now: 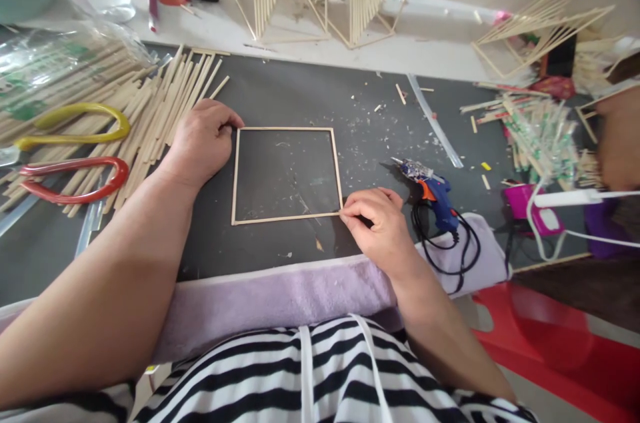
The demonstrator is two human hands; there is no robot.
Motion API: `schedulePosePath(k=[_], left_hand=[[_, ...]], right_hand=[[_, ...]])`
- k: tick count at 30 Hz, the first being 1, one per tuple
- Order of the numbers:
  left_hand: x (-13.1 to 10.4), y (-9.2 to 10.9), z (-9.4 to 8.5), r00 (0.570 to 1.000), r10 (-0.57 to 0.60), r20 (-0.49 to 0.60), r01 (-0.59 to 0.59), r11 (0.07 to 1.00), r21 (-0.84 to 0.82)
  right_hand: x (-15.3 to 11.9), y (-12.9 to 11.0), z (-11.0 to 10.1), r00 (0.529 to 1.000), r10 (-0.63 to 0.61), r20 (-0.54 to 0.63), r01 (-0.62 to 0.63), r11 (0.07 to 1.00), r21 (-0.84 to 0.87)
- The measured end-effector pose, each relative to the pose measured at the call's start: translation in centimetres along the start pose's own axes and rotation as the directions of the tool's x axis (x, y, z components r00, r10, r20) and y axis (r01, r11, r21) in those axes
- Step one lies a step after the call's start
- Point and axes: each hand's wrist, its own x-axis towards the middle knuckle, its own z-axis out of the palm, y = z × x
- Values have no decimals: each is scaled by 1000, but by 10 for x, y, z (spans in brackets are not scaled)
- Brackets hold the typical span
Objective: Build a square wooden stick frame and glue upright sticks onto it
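Steadying a thin wooden frame [285, 218] flat on the grey table [215, 244], we touch two of its opposite corners. Our left hand [200, 139] is curled at the frame's far left corner, forefinger against it; we cannot tell whether the thumb closes on the stick there. Our right hand [377, 226] pinches the near right corner, thumb and forefinger brought together on it. The glue gun [434, 193] lies to the right of the frame, apart from it, and loose sticks [165, 103] lie to its left. We judge this step to be squaring or holding the corners; the next move calls for light, even pressure, since pushing hard could skew the frame.
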Motion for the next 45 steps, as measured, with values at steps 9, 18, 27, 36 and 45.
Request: schedulePosePath(k=[9, 18, 27, 36, 45], left_hand=[[1, -3, 1, 1000, 8, -13, -8, 1000, -5], [1, -5, 4, 999, 20, -38, -20, 1000, 20], [1, -6, 4, 999, 31, -44, -30, 999, 16], [-1, -8, 4, 1000, 4, -13, -4, 1000, 0], [-1, -7, 2, 1000, 2, -16, -2, 999, -38]], right_hand=[[-1, 4, 2, 999, 37, -18, -38, 998, -51], [-1, -3, -1, 997, -53, -53, 43, 985, -168], [-2, 1, 1, 998, -59, 4, 58, 983, -175], [-3, 5, 2, 992, -120, -23, 115, 981, -158], [-4, 3, 1, 997, -83, -8, 81, 986, -143]])
